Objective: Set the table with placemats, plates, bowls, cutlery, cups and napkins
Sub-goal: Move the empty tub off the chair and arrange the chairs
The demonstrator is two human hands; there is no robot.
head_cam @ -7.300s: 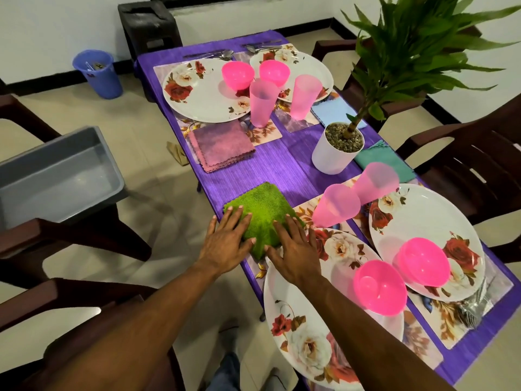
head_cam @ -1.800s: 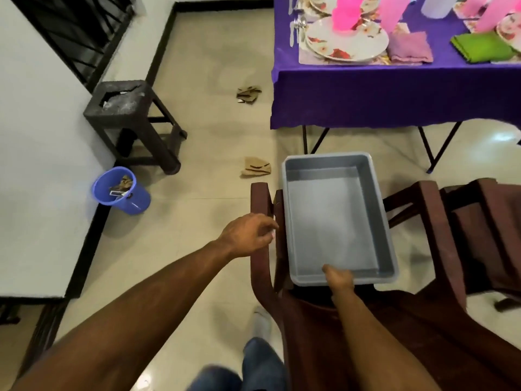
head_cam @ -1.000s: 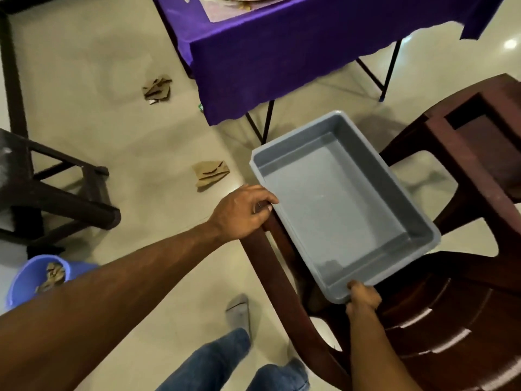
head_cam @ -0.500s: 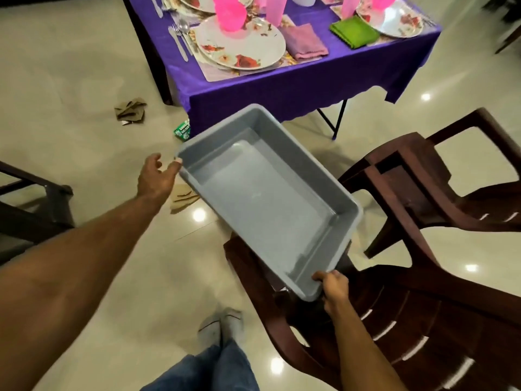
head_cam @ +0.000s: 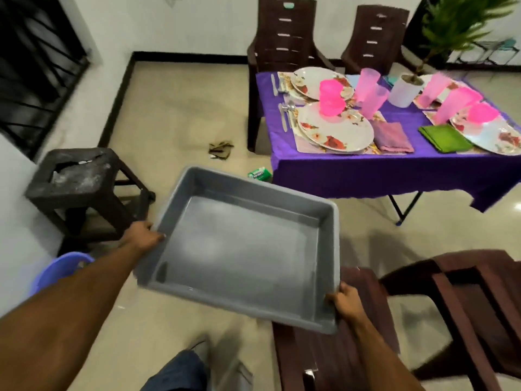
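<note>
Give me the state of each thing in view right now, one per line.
Bin: empty, lifted, tilted, held by both hands.
Left hand: grips the bin's left rim.
Right hand: grips the bin's near right corner.
Table: laid, purple cloth on.
Plates: flat on placemats.
Bowls: on plates.
Cups: standing on the table.
Napkins: folded, beside plates.
Cutlery: beside plates.

head view: only one given, worn on the head | faced forward and down | tub (head_cam: 242,249) seen close at centre | table (head_cam: 394,170) seen farther off at 1 o'clock | stool (head_cam: 76,176) at 10 o'clock
</note>
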